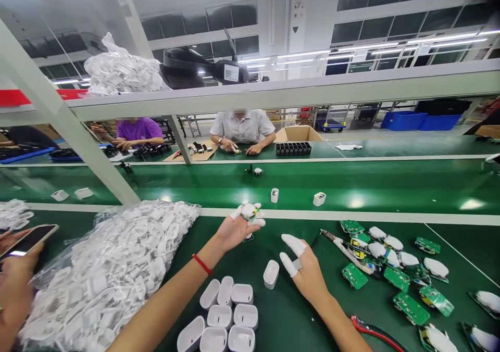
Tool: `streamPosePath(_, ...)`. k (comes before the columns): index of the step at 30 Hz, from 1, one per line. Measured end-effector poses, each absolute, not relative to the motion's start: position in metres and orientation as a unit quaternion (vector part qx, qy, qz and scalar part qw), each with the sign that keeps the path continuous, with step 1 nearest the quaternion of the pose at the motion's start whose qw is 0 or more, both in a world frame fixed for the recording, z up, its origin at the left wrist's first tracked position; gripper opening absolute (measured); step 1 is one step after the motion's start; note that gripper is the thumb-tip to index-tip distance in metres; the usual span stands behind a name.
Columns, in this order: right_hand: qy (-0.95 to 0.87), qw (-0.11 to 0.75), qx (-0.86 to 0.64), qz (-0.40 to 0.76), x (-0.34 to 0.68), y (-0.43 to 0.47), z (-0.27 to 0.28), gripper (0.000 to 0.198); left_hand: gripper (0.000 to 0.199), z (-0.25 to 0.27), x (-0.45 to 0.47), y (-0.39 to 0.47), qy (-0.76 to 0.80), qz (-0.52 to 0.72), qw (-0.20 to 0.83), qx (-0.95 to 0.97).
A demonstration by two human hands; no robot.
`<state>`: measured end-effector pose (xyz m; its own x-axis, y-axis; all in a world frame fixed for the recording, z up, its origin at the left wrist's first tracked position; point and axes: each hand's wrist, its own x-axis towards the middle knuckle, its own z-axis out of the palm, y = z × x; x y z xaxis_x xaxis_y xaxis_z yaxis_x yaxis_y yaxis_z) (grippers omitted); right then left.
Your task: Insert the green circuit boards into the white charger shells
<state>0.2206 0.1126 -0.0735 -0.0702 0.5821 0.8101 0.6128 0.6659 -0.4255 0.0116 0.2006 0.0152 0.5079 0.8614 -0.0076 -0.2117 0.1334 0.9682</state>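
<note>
My left hand point(240, 230), with white finger cots and a red cord at the wrist, is turned palm up and holds a small circuit board point(250, 212) with a white pad on it. My right hand point(307, 268), also in white finger cots, hovers over the green bench with thumb and forefinger apart. Just left of it a single white plastic housing point(271, 274) stands on the bench. Several more open white housings point(219, 316) are grouped between my forearms. To the right lies a spread of green circuit boards point(396, 277) with white pads.
A plastic bag of white parts point(128, 268) fills the left side. Side cutters point(347, 250) lie among the boards; a red-handled tool point(377, 331) is nearer. Beyond runs a green conveyor point(211, 183) carrying housings. Co-workers sit opposite; at far left another person's hand holds a phone point(31, 240).
</note>
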Motion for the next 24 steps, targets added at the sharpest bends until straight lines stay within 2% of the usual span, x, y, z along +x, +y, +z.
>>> streamPosePath(6, -0.706, 0.585, -0.398, -0.025, 0.220, 0.098, -0.049, 0.032, 0.037, 0.040, 0.019, 0.124, 0.207, 0.395, 0.785, 0.430)
streamPosePath(14, -0.689, 0.627, -0.364, -0.026, 0.199, 0.025, -0.011, 0.026, 0.041, 0.035, 0.014, 0.045, 0.092, 0.427, 0.814, 0.382)
streamPosePath(19, -0.722, 0.600, -0.339, -0.061, 0.188, -0.012, -0.003, 0.029, 0.042, 0.030, 0.015, 0.015, 0.090, 0.410, 0.834, 0.357)
streamPosePath(24, -0.694, 0.626, -0.346, -0.081, 0.183, -0.033, -0.003, 0.024, 0.036, 0.018, 0.020, -0.003, 0.097, 0.417, 0.838, 0.338)
